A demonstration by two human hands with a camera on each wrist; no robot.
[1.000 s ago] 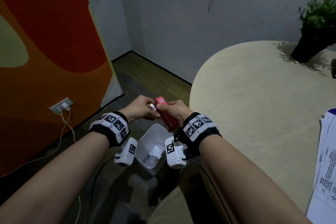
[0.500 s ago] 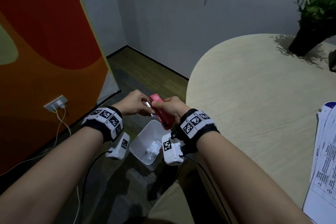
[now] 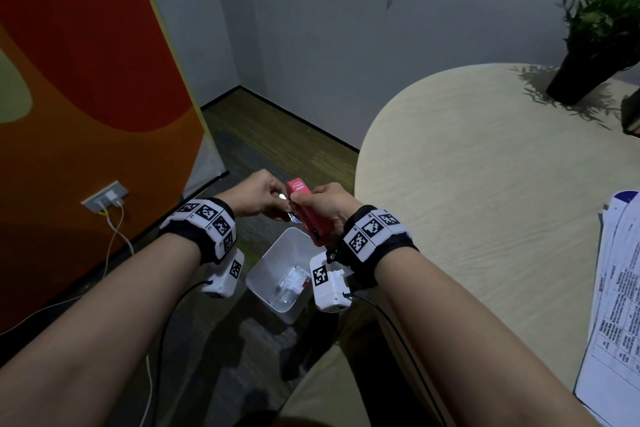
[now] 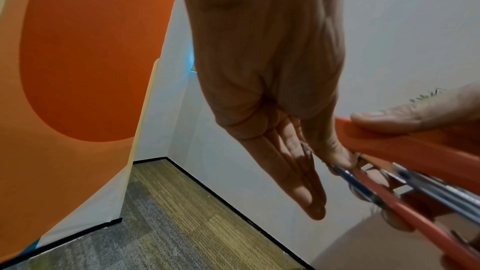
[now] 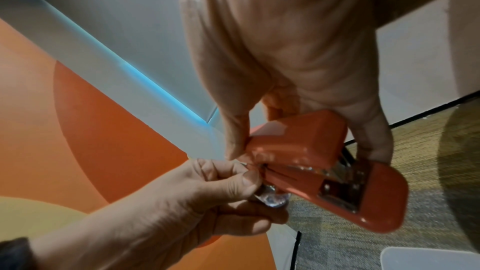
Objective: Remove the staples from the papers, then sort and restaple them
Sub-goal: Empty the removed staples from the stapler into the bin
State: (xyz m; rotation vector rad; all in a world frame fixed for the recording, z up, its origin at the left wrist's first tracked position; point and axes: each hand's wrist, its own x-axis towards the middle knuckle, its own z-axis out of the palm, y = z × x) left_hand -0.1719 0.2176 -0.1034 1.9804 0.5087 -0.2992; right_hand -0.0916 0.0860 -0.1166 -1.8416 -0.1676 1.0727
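So the person is holding a red stapler (image 3: 309, 212) out over a white bin (image 3: 277, 274) on the floor, just off the 9 o'clock edge of the round desk (image 3: 485, 201), and my guess is that's so any pulled staple drops straight into the bin instead of onto the carpet. The right hand (image 3: 329, 206) is wrapping around the stapler body, thumb on one side and fingers (image 5: 374, 141) curled round the other, keeping it steady. The left hand (image 3: 258, 198) is working at the stapler's end: thumb and forefinger are pinching a small shiny metal tab (image 5: 271, 199) there, probably the built-in remover or the staple tray, I honestly can't tell which. The papers (image 3: 613, 315) are sitting way over at the desk's 3 o'clock edge, well apart from both hands, so nobody is touching them right now. The head view is giving the whole layout, bin under the hands, papers off to the side, a potted plant (image 3: 599, 35) at about 1 o'clock, but the pinch itself is tiny there. The right wrist view is showing that pinch up close, plus the stapler's metal plate. The left wrist view is adding that the left hand's other fingers (image 4: 298, 182) are lying straight and pressed together, pointing down, and that the stapler is gaping slightly with its metal rail (image 4: 428, 188) showing.
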